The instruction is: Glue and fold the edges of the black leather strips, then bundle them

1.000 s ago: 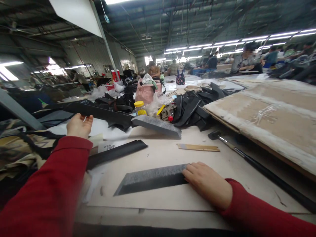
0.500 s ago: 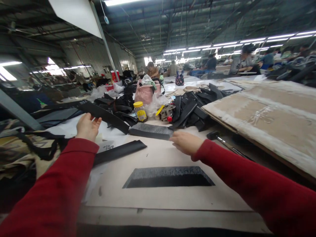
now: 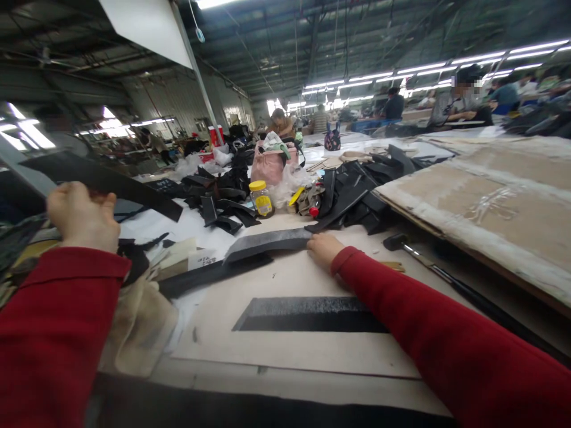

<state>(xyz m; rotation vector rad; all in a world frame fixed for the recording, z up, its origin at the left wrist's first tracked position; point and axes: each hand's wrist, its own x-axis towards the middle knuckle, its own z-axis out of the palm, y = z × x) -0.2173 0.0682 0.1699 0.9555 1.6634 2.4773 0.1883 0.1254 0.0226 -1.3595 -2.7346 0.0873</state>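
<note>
My left hand [image 3: 82,215] is raised at the left, its fingers closed on a long black strip [image 3: 120,185] that hangs out to both sides. My right hand [image 3: 325,248] grips the right end of another strip, black with a greyish face [image 3: 267,241], bowed up slightly over the board. Beneath its left end lies a plain dark strip [image 3: 214,276]. Nearer to me, a flat black piece with a grey-speckled upper band [image 3: 303,312] rests on the pale board [image 3: 232,351]; my right sleeve covers its right end.
Behind are piled black strips [image 3: 352,190], a yellow-lidded jar [image 3: 262,199] and a pink bag [image 3: 270,163]. A hammer [image 3: 414,252] lies right, beside stacked brown boards [image 3: 482,178]. Pale cloth [image 3: 143,327] bunches at the left. A co-worker [image 3: 464,98] sits at the far right.
My left hand has moved left and toward me, carrying its black strip away from the greyish one. My right hand has shifted slightly, and the greyish strip now overlaps the plain dark one.
</note>
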